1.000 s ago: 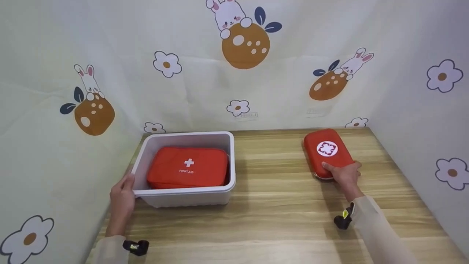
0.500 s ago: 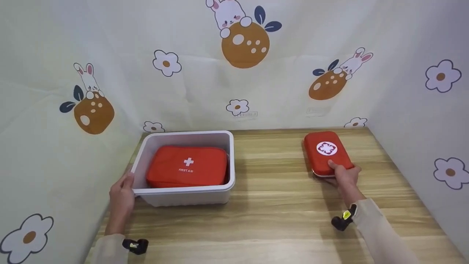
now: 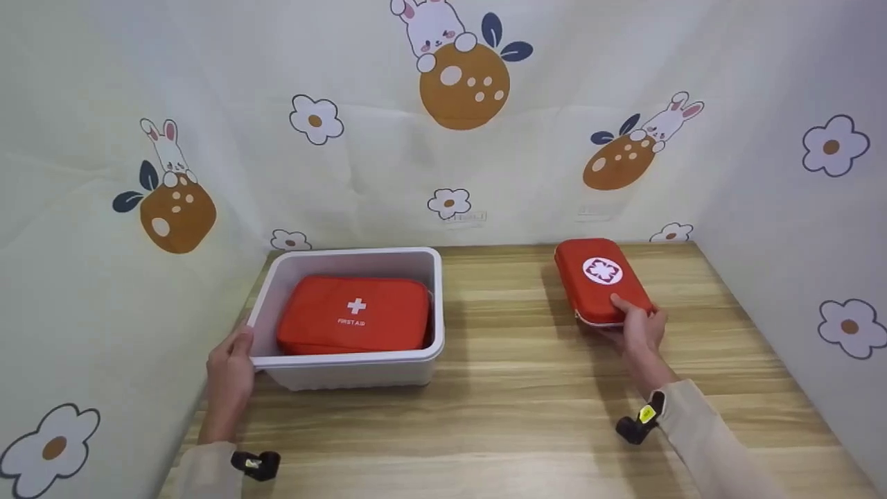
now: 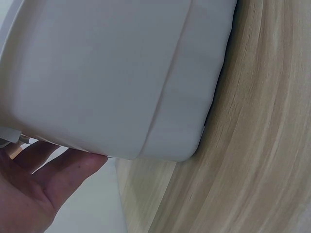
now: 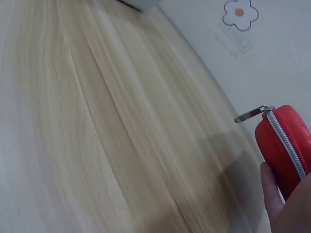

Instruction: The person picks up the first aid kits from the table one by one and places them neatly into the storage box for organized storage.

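A red zippered first-aid case [image 3: 581, 294] with a round white emblem is held in my right hand [image 3: 641, 333], the thumb on top and fingers beneath. In the right wrist view its silver zipper [image 5: 286, 143] shows, and the case [image 5: 279, 158] casts a shadow on the table, held clear of it. My left hand [image 3: 232, 367] grips the left rim of a pale grey plastic bin [image 3: 353, 374]; in the left wrist view its fingers [image 4: 73, 172] touch the bin's wall. Inside the bin lies a larger red pouch [image 3: 353, 329] marked FIRST AID with a white cross.
The bin stands on a wood-grain table [image 3: 513, 416], towards the back left. Cloth walls [image 3: 360, 180] printed with rabbits, oranges and flowers enclose the table at the back and both sides. Dark wrist cameras [image 3: 256, 466] sit on both sleeves.
My right hand has lifted the red case and shifted it a little to the left, its thumb now further onto the top. The left hand, the bin and the pouch stay where they were.
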{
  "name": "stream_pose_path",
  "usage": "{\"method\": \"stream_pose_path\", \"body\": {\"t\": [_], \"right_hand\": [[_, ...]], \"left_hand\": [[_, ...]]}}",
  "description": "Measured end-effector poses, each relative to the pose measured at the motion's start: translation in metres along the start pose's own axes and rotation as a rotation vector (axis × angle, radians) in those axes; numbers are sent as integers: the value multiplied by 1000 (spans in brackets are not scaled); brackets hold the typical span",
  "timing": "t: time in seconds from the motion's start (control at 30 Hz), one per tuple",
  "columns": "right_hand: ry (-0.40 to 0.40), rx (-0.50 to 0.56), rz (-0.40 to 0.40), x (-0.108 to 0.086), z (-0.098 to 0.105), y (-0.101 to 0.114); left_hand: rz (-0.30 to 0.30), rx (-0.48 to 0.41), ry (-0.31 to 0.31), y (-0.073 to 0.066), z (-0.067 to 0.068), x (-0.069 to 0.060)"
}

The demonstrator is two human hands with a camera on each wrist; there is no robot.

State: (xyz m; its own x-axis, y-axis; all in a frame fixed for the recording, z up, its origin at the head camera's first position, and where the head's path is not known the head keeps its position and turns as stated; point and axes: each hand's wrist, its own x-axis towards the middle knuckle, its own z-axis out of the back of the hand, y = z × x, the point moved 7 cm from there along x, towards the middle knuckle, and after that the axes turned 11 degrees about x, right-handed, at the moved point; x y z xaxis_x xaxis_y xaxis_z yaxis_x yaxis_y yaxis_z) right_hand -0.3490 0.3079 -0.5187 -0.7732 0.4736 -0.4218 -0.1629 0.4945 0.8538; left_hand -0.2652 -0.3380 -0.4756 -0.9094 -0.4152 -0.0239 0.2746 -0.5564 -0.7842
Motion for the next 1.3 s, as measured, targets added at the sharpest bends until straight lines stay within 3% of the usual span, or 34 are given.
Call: {"method": "stream_pose_path", "body": {"t": [0.13, 0.37, 0.5, 0.7, 1.1, 1.3], "right_hand": [[0, -48, 39, -8, -5, 4], [76, -146, 64, -25, -24, 4], [125, -117, 79, -34, -35, 5], [268, -2, 56, -49, -58, 6], [430, -29, 58, -79, -93, 4], [473, -55, 59, -91, -107, 2]], "left_hand": [[0, 0, 24, -1, -4, 0], [15, 0, 41, 1, -2, -1], [13, -7, 41, 1, -1, -1], [-1, -37, 9, 1, 0, 0], [10, -28, 9, 1, 0, 0], [11, -21, 9, 1, 0, 1]]}}
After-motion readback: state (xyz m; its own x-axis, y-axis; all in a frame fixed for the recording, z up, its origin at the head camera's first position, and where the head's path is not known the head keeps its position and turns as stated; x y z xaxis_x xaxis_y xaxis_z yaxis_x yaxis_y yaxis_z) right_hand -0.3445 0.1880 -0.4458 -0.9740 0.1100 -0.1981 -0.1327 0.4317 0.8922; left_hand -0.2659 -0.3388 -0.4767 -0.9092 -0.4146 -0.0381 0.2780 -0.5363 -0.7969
